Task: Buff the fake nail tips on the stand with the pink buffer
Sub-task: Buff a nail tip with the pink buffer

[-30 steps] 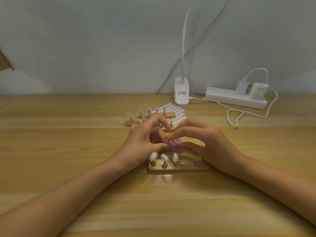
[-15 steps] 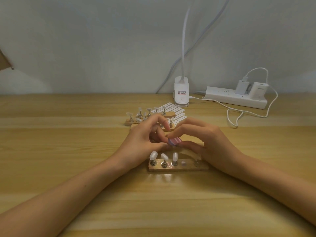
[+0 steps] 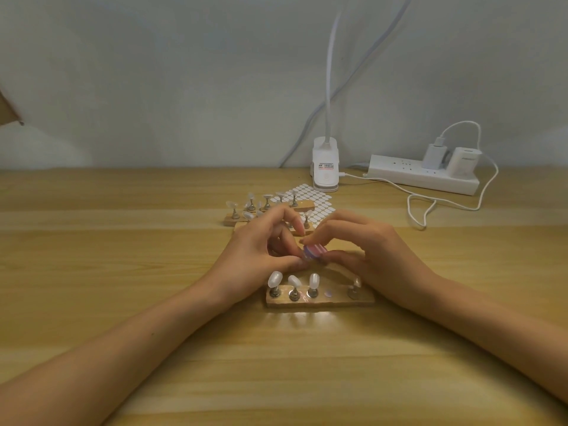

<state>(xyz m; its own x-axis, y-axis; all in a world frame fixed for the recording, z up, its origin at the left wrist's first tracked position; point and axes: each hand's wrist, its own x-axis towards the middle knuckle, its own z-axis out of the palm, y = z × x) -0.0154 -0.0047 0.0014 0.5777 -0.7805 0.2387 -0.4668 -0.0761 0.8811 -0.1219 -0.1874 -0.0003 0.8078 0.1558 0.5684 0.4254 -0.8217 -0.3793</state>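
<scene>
The right hand [image 3: 376, 253] holds the one pink buffer [image 3: 314, 252] between thumb and curled fingertips, just behind the near stand [image 3: 319, 300] and raised a little above it. The left hand [image 3: 261, 250] meets it from the other side. Its fingers are curled in, and its thumb tip touches the buffer's left end. I cannot tell whether that hand pinches anything small there. Both forearms rest on the wooden table [image 3: 123, 272], one to each side of the near stand.

The near stand is a single wooden bar carrying four metal pegs. The three on its left half each bear a white nail tip [image 3: 294, 281]. Next comes one bare round spot [image 3: 328, 293]. The fourth peg [image 3: 353, 289] stands at the right end, and its top is too faint to read.

Behind the near stand, beyond the hands, lie two more wooden stands. The farther one [image 3: 307, 206] shows five pegs with clear tips. The closer one [image 3: 302, 232] is mostly hidden by the fingers, so its pegs cannot be counted. One white sticker sheet [image 3: 319, 199] lies under and beside them. Farther back stands one white clip lamp [image 3: 325, 172]. Back and to the right of the near stand sits one power strip [image 3: 408, 178] with two white plugs in it and one looping white cable [image 3: 430, 207].
</scene>
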